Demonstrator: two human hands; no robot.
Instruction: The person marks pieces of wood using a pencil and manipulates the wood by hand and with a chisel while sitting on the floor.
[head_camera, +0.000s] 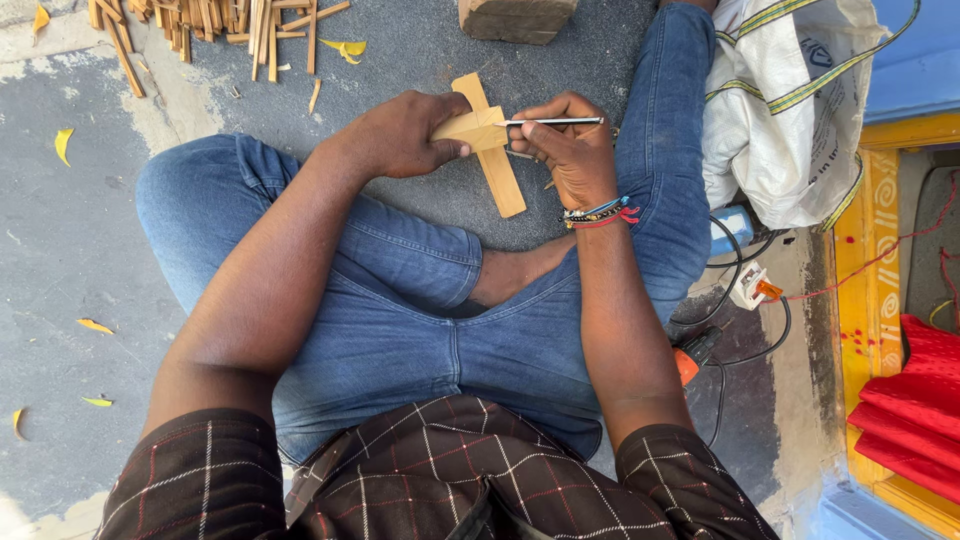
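Grey concrete floor (60, 260) lies under the seated person. Left hand (405, 135) is clamped on a wooden cross (490, 150); right hand (570, 150), just beside it, pinches a thin metal tool (560, 121) against the wood. Beyond the hands lie scattered wood strips (200, 25).

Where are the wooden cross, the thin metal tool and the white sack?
wooden cross (500, 175), head view, on its lower long arm.
thin metal tool (560, 121), head view, mid-shaft.
white sack (775, 110), head view, on its front cloth.
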